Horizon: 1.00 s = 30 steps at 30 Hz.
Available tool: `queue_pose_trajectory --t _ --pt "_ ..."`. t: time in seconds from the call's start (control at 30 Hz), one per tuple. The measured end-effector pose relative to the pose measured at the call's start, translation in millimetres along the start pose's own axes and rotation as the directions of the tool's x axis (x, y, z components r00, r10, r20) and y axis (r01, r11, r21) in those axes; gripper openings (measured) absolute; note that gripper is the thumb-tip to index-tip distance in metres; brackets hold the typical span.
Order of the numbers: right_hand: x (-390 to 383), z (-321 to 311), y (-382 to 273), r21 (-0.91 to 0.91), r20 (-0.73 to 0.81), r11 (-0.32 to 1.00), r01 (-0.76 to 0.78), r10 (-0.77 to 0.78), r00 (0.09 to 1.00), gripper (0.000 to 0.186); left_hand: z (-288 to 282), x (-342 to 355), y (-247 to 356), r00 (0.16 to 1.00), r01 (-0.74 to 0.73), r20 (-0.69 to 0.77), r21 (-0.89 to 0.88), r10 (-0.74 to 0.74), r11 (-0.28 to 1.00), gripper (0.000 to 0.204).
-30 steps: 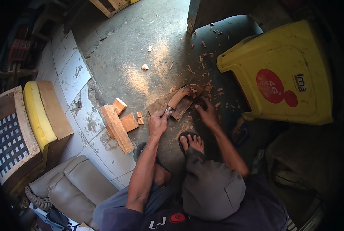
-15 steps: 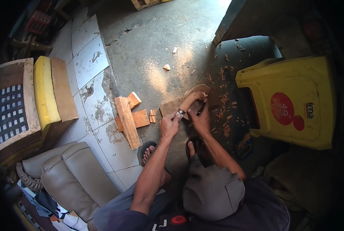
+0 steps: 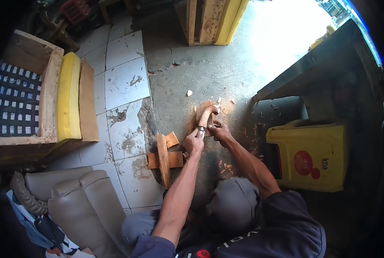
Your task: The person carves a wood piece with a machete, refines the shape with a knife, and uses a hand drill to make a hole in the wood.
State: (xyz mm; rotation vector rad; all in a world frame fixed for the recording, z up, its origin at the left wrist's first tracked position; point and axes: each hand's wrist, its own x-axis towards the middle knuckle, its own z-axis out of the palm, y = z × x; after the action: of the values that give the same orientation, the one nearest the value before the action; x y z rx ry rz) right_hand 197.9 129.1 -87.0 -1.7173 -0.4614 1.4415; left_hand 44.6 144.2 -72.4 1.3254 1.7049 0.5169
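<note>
My left hand is closed round the near end of a curved, light wooden handle, just below its metal ring. The handle's hooked tip points away from me and bends right. Beneath it lies a wooden board on the floor. My right hand is just right of the handle, fingers curled; what they hold, if anything, is hidden. Left of my left hand, a long wood piece lies across flatter wood pieces.
Wood chips litter the concrete floor. On the right stand a yellow plastic stool on its side and a dark slanted panel. A wooden frame with yellow foam and grey-brown cushions are at left; another foam-edged frame stands ahead.
The whole view has shifted, showing more of the far floor. The handle now points more straight ahead, and my right hand has drawn back from its hooked tip toward the ring.
</note>
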Motion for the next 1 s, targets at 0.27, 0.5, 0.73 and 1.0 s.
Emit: queue_pose_trajectory --t 0.27,0.5,0.73,1.0 --pt "-10 21 33 0.120 -0.229 0.989 0.089 -0.060 0.972 0.047 -2 11 -9 0.997 -0.058 0.040 -0.097 0.062 0.994 0.034" --pt "-20 16 40 0.306 -0.165 0.952 -0.024 0.078 0.983 0.052 -1 -15 -19 0.999 0.012 -0.034 -0.070 -0.015 0.997 0.037" --pt "-13 9 43 0.349 -0.099 0.934 -0.080 0.121 0.988 0.061 7 -10 -30 0.996 -0.079 -0.046 -0.015 0.078 0.997 0.040" --pt "-14 6 38 0.350 -0.077 0.930 -0.112 0.148 0.986 0.063 11 -10 -28 0.996 -0.065 -0.067 -0.079 0.059 0.995 0.039"
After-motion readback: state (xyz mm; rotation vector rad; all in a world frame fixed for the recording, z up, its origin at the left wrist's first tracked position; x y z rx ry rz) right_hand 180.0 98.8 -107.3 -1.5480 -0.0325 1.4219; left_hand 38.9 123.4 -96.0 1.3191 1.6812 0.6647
